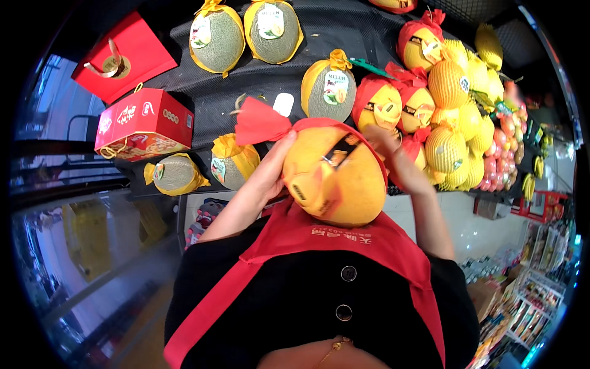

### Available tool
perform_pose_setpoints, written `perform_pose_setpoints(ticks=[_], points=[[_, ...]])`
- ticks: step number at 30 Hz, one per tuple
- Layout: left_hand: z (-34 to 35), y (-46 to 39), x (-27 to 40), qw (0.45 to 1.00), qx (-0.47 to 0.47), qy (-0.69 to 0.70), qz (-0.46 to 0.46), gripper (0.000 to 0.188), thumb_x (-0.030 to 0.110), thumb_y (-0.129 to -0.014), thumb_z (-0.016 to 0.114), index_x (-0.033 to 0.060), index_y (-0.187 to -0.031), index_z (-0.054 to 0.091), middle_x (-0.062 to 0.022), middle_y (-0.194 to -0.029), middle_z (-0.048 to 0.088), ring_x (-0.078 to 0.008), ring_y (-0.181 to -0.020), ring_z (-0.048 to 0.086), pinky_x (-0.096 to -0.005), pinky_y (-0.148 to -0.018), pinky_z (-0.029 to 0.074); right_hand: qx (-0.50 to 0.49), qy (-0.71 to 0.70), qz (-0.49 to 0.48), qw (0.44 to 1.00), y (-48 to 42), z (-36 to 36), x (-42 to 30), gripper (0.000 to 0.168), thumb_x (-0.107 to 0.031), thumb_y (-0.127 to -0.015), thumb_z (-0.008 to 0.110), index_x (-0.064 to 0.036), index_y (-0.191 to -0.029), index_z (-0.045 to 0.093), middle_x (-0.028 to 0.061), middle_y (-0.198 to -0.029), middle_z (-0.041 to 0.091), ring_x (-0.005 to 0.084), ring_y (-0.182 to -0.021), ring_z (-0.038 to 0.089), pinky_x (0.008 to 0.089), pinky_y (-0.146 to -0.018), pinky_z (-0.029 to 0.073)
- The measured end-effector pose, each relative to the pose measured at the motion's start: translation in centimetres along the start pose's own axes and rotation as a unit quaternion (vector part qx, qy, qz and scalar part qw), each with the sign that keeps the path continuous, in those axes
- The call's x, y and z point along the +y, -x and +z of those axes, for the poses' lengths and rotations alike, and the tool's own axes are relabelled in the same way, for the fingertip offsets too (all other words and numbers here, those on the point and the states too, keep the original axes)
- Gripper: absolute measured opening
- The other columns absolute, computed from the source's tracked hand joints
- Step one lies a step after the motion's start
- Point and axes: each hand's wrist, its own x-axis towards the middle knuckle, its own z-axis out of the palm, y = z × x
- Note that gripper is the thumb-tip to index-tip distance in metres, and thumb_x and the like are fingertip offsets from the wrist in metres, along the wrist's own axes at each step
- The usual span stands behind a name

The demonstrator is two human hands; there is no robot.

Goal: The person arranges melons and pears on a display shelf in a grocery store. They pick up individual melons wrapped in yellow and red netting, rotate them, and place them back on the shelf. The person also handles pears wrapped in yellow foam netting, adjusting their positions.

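Observation:
A large yellow melon (pixel 341 180) with red wrapping, a black band and labels is close to my chest, over the red apron (pixel 295 235). My left hand (pixel 278 163) holds it from its left side, beside the gathered red end of the wrapping. My right hand (pixel 380 140) is blurred at the melon's upper right; its fingers are partly hidden, and whether they touch the wrapping is unclear. Beyond the melon a netted melon (pixel 329 94) in yellow wrapping rests on the black display. More yellow melons in red wrapping (pixel 380 104) sit just past my right hand.
On the left stand a red gift box (pixel 147 120) and a red paper bag (pixel 133 55). Netted melons (pixel 216 41) lie at the back and front left. Yellow fruit in foam nets (pixel 445 150) and bagged pinkish fruit (pixel 502 152) are piled on the right. A glass panel (pixel 115 258) is at lower left.

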Motion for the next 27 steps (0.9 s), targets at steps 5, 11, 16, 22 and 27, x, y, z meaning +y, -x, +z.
perform_pose_setpoints(ticks=[5,11,16,22,27], points=[[2.5,-0.3,1.4,0.988,0.016,-0.124,0.092,0.062,0.044,-0.092,0.042,0.0119,-0.141,0.021,-0.0122,-0.13,0.041,-0.0165,-0.113,0.047,-0.0339,-0.091,0.042,0.141,-0.276,0.067,0.948,-0.1,1.2,2.4,0.064,-0.049,-0.092,0.038,-0.007,-0.138,0.026,0.011,-0.137,0.037,0.0239,-0.126,0.037,0.0373,-0.102,0.034],[-1.5,-2.2,-7.3,0.999,-0.009,0.033,0.019,0.075,0.056,-0.089,0.037,0.019,-0.144,0.003,-0.0104,-0.14,0.029,-0.022,-0.127,0.034,-0.0437,-0.098,0.036,0.112,-0.497,0.075,0.858,0.1,-1.4,6.6,0.052,-0.044,-0.093,0.037,-0.008,-0.13,0.038,0.012,-0.128,0.048,0.0265,-0.115,0.048,0.0402,-0.097,0.04],[3.3,-3.3,-6.2,0.994,-0.006,0.002,0.105,0.081,0.036,-0.085,0.059,0.0073,-0.141,0.007,-0.0098,-0.141,0.026,-0.0218,-0.129,0.03,-0.0359,-0.104,0.029,0.184,-0.422,0.054,0.886,-2.1,-2.0,5.8,0.054,-0.044,-0.093,0.034,-0.008,-0.133,0.034,0.0112,-0.132,0.043,0.0271,-0.12,0.043,0.0403,-0.101,0.035],[5.7,-10.6,1.4,0.966,-0.019,-0.087,0.244,0.075,0.03,-0.082,0.064,0.0128,-0.14,0.019,-0.0052,-0.135,0.038,-0.0211,-0.124,0.038,-0.0379,-0.1,0.035,0.162,-0.303,-0.074,0.936,-10.8,-8.1,0.8,0.054,-0.042,-0.094,0.034,-0.009,-0.136,0.03,0.0103,-0.135,0.039,0.025,-0.124,0.039,0.0382,-0.103,0.032],[5.5,-20.3,10.5,0.898,-0.141,-0.183,0.374,0.075,0.034,-0.08,0.067,0.0064,-0.136,0.024,-0.0081,-0.132,0.042,-0.0195,-0.121,0.041,-0.0351,-0.099,0.036,0.146,-0.243,-0.009,0.959,-19.3,-13.7,-7.6,0.055,-0.044,-0.096,0.029,-0.003,-0.13,0.039,0.0114,-0.13,0.046,0.0211,-0.12,0.045,0.0341,-0.1,0.036]])
